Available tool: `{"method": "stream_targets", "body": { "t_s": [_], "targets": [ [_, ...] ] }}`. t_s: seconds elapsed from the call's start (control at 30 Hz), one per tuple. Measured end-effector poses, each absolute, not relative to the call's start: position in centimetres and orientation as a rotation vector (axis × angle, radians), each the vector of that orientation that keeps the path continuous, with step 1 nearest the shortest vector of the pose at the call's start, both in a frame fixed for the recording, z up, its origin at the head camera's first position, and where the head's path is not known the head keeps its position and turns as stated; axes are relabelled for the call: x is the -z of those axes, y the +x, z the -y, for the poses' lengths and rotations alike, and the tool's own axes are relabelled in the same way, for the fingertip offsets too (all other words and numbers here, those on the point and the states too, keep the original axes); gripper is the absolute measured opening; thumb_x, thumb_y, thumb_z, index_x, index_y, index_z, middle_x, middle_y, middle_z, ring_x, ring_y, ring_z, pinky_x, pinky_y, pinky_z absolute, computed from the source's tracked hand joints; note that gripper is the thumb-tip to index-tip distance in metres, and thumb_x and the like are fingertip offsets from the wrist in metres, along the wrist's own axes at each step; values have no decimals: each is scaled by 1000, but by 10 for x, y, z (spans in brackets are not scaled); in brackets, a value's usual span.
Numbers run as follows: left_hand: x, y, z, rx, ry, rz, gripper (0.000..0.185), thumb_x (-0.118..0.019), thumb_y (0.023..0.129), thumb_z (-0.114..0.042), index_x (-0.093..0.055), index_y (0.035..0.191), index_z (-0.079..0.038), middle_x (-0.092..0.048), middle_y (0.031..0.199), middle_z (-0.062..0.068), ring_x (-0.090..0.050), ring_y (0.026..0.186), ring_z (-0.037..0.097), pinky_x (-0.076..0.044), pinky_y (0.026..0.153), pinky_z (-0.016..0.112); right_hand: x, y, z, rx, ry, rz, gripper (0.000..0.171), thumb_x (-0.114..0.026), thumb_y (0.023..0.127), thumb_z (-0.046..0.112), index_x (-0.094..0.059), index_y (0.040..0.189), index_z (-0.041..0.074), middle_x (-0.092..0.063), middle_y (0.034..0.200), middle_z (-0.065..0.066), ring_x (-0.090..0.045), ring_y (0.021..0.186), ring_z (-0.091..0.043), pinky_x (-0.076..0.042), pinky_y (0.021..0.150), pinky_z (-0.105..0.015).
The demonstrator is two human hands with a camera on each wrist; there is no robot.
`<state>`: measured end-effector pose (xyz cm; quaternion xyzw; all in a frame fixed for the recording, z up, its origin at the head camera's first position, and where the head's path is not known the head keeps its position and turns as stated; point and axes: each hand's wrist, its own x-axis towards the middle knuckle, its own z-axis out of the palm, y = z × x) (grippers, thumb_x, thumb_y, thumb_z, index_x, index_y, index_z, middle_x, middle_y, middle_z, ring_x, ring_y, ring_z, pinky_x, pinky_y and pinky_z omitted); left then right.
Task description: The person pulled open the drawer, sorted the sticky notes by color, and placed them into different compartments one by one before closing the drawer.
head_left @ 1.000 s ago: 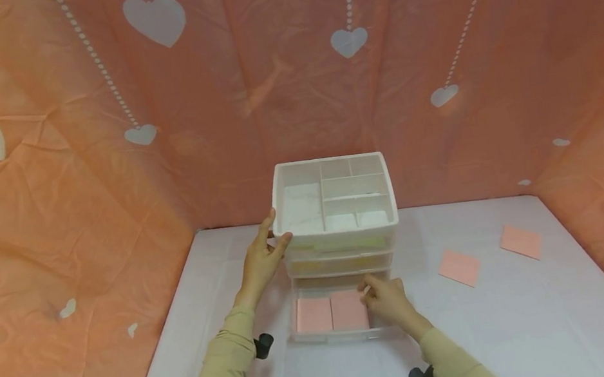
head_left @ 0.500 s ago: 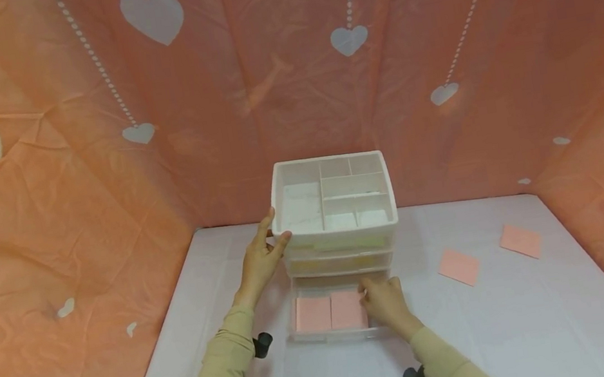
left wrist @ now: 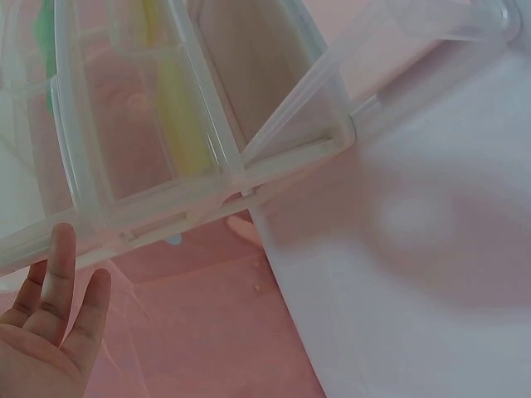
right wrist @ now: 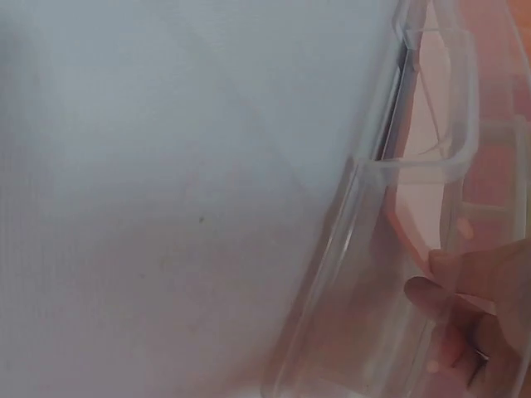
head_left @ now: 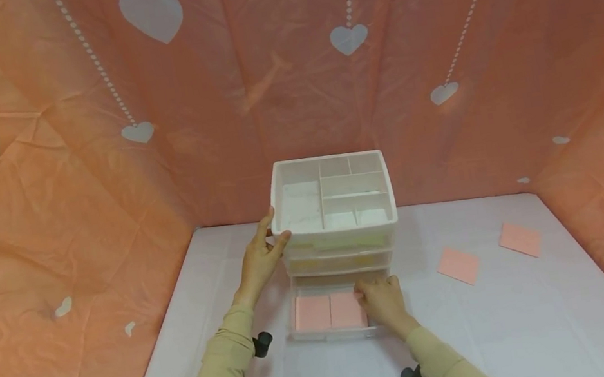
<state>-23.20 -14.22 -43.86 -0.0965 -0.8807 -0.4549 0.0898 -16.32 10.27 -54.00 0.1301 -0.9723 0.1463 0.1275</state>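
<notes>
A white plastic drawer organizer [head_left: 338,231] stands on the table, its bottom drawer [head_left: 336,337] pulled out. Two pink paper squares [head_left: 313,314] lie side by side in that drawer. My left hand [head_left: 260,263] holds the organizer's upper left front corner, thumb on the front and fingers along the side. In the left wrist view, spread fingers [left wrist: 62,282] rest by the clear side wall. My right hand [head_left: 383,300] is inside the drawer at its right. Its thumb and finger pinch the edge of the right-hand pink paper square [right wrist: 421,217].
Two more pink squares [head_left: 459,266] lie on the table to the right. The organizer's open top tray [head_left: 300,207] has several compartments. Closed upper drawers [head_left: 342,264] show yellow and green contents. An orange cloth backdrop with hearts [head_left: 312,102] surrounds the table.
My right hand has shifted slightly left inside the drawer, and its forearm has swung a little left. My left hand stays on the organizer's corner.
</notes>
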Motion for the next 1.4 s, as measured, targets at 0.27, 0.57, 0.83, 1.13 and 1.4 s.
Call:
{"method": "stream_targets", "body": {
  "t_s": [0.27, 0.57, 0.83, 1.13, 1.4],
  "targets": [
    [438, -232, 142, 1360, -272, 2607, 62, -56, 91, -43, -26, 144, -41, -56, 120, 18, -62, 67, 30, -45, 60, 28, 539, -162, -102, -361, 395, 2838, 14, -75, 75, 21, -71, 88, 23, -72, 89, 4, -58, 80, -16, -30, 71, -33],
    [438, -232, 144, 1354, -269, 2600, 62, -57, 91, -42, -25, 144, -43, -57, 118, 16, -59, 62, 22, -46, 59, 28, 539, -162, -102, -257, 458, 2906, 21, -75, 74, 32, -71, 95, 28, -65, 84, 4, -52, 80, -16, -29, 72, -34],
    [438, -231, 144, 1361, -265, 2601, 62, -56, 91, -43, -25, 144, -43, -57, 118, 16, -60, 63, 24, -46, 59, 28, 536, -162, -102, -374, 462, 2904, 29, -72, 77, 30, -70, 106, 24, -63, 73, 4, -53, 77, -16, -29, 73, -36],
    [437, -230, 142, 1383, -265, 2611, 62, -56, 90, -45, -24, 144, -44, -56, 119, 15, -61, 68, 31, -46, 59, 28, 527, -162, -110, -706, 443, 2829, 20, -72, 78, 18, -71, 97, 12, -68, 73, 2, -62, 73, -15, -36, 76, -41],
    [439, -231, 141, 1358, -240, 2625, 62, -56, 90, -44, -24, 144, -44, -57, 120, 15, -59, 63, 21, -45, 58, 27, 512, -171, -152, -1457, 420, 2818, 28, -63, 89, 23, -65, 112, 6, -70, 96, -7, -61, 82, -12, -49, 70, -22]
  ]
}}
